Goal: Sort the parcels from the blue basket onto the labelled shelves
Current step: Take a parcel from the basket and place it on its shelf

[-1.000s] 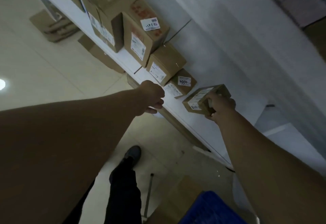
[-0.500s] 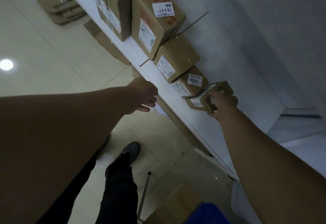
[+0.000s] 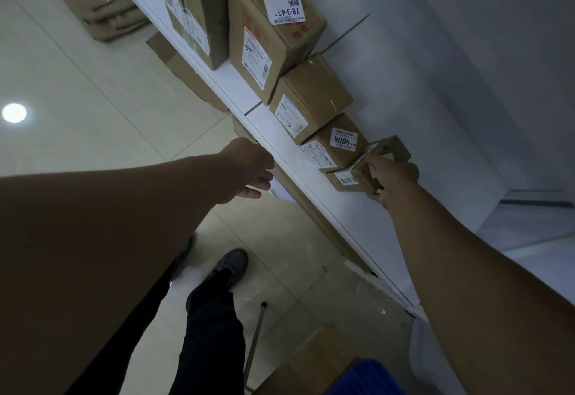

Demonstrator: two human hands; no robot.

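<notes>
A person's right hand (image 3: 392, 181) holds a small cardboard parcel (image 3: 393, 149) at the white shelf (image 3: 339, 207), fingers (image 3: 372, 161) and thumb curled around its near end. The parcel sits at the close end of a row of brown boxes, pressed against the box marked 4004 (image 3: 337, 148). It looks slightly tilted, and whether it rests fully on the board cannot be told.

The left hand (image 3: 249, 170) hangs just beside the shelf's front edge, its fingers loosely curled around nothing. Whether it touches the edge is unclear.

Further along the shelf stand a medium box (image 3: 314, 98) and a large box labelled 78-3-43 (image 3: 273, 39), with more cartons beyond. A corner of the blue basket (image 3: 370, 377) shows at the bottom of the frame beside the person's shoe (image 3: 231, 265) on the tiled floor (image 3: 77, 114), its contents out of sight.

Several parcels appear already shelved and this one is nearly placed, needing only to be let go. How many remain in the basket cannot be judged
</notes>
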